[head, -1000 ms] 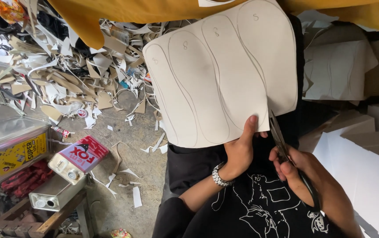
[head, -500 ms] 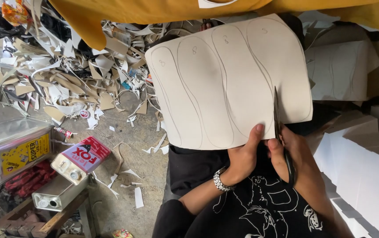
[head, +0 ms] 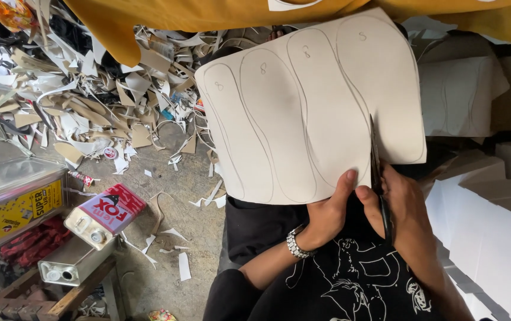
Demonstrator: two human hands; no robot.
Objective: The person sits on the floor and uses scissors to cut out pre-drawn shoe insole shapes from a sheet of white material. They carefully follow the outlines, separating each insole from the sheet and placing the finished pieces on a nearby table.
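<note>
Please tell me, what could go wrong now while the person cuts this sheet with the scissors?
1. The left hand pinches the beige sheet right beside the scissors, so the thumb could be nicked.
2. The sheet is held only at its bottom edge, in the air; it may flex, and the blade may wander off the drawn outline.
3. The right hand cuts close to a neighbouring outline, which a slip could spoil.

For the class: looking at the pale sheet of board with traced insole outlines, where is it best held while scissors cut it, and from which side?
Grip the pale board sheet at its lower edge, left of the cut line, coming from below. The left hand pinches there, thumb on top, beside the dark scissors in the right hand. That likely keeps the floppy sheet steady.
</note>
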